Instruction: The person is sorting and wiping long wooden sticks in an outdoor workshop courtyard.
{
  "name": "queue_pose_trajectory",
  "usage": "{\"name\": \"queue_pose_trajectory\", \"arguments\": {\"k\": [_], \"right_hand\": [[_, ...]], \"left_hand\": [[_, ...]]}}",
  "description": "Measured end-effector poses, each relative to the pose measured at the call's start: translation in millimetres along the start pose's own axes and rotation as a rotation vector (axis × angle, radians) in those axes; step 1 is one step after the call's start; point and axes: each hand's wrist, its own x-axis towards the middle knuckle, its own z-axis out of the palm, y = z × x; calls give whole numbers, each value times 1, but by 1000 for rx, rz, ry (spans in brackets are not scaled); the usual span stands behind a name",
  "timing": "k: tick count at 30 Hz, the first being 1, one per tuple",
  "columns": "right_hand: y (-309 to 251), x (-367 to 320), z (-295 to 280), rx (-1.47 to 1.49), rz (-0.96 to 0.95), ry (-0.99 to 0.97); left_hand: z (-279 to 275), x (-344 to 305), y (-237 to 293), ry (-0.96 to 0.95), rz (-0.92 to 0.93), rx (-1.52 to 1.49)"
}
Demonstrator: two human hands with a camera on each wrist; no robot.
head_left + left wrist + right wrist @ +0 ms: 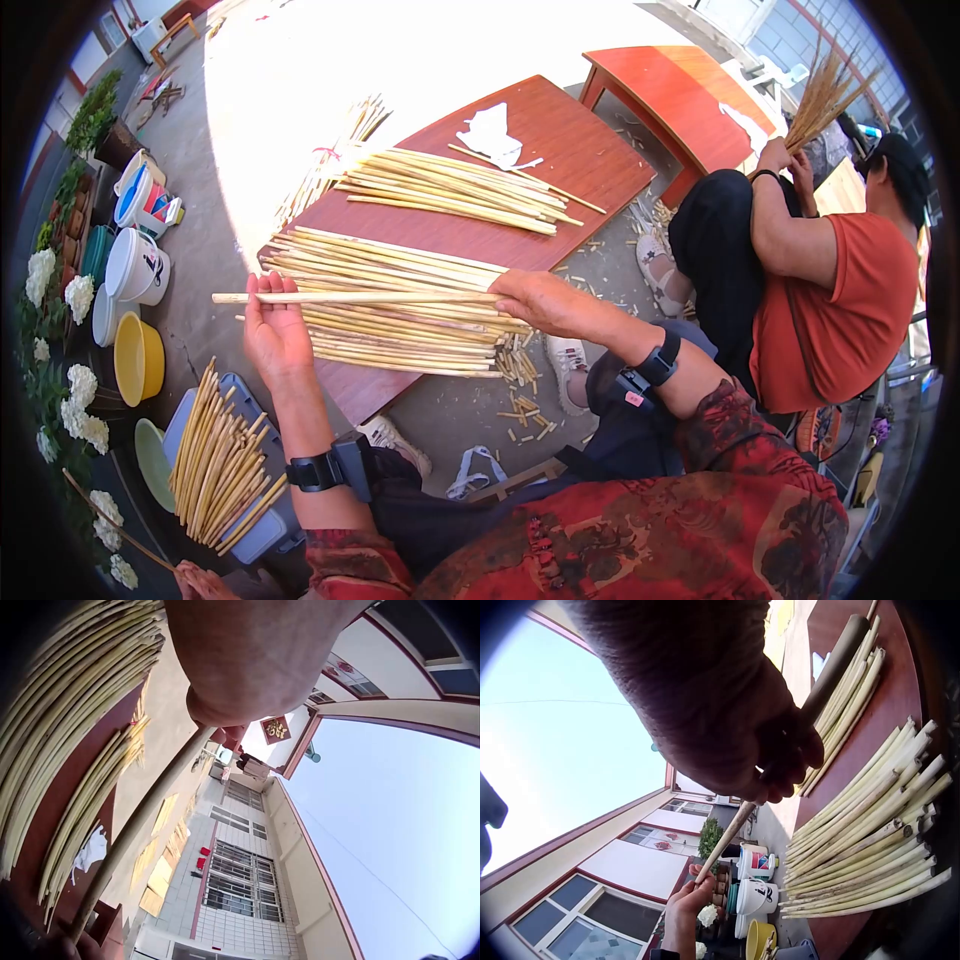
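1. Held level and crosswise, just above the near heap: one long pale peeled stalk.
2. Clamped at its right end by the right hand, with fingers and thumb curled round it, knuckles up.
3. Caught near its left end by the left hand, palm toward the head camera and fingertips hooked over the stalk. A short stub pokes out past that hand.
4. Right under it, a spread heap of pale stalks across the near end of a long reddish-brown wooden table, with cut ends jutting over the table's edge on the right.
5. Farther up the same table, a second fan of pale stalks, well apart from the first, and just beyond it a crumpled white rag.
6. Down on the grey concrete ground below that edge, a scatter of short pale offcuts.
7. By the left forearm, a tight bunch of yellowish stalks lying on a blue-grey plastic crate.
8. Off to the left, white plastic buckets and a yellow plastic basin.
9. Over on the right, a seated person in an orange shirt gripping a bundle of brown broom straw, next to a smaller red wooden table.
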Motion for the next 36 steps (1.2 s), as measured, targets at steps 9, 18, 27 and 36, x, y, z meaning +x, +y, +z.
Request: {"name": "queue_pose_trajectory", "arguments": {"k": [9,18,27,36], "right_hand": [[-26,10,27,202,1,38],[-35,18,26,852,385,-261],[-29,-10,20,857,374,-549],[-29,-13,23,900,413,-469]], "left_hand": [[29,-68,-53,-196,-149,122],[26,-90,-80,-318,-450,235],[0,-3,1,-26,-28,53],[18,-27,-27,-46,-67,103]]}}
